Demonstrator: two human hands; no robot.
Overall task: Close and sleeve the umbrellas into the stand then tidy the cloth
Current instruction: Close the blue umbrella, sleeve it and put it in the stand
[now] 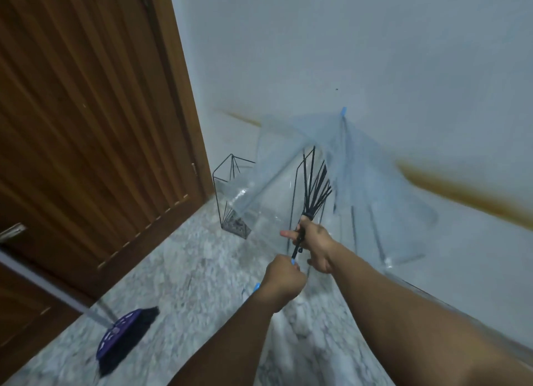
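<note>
A clear plastic umbrella [363, 183] with a blue tip and black ribs is half folded, its canopy hanging loose toward the white wall. My left hand [284, 280] is closed around its blue handle. Just above it, my right hand [315, 241] grips the black shaft at the runner, where the ribs bunch together. A black wire umbrella stand [230, 195] sits on the floor in the corner behind the canopy, partly hidden by the clear plastic. No cloth is in view.
A brown wooden door [95, 120] fills the left side. A broom with a purple head and black bristles [124, 339] rests on the marble floor [187, 284] at lower left. The white wall [346, 54] has a brown skirting stripe.
</note>
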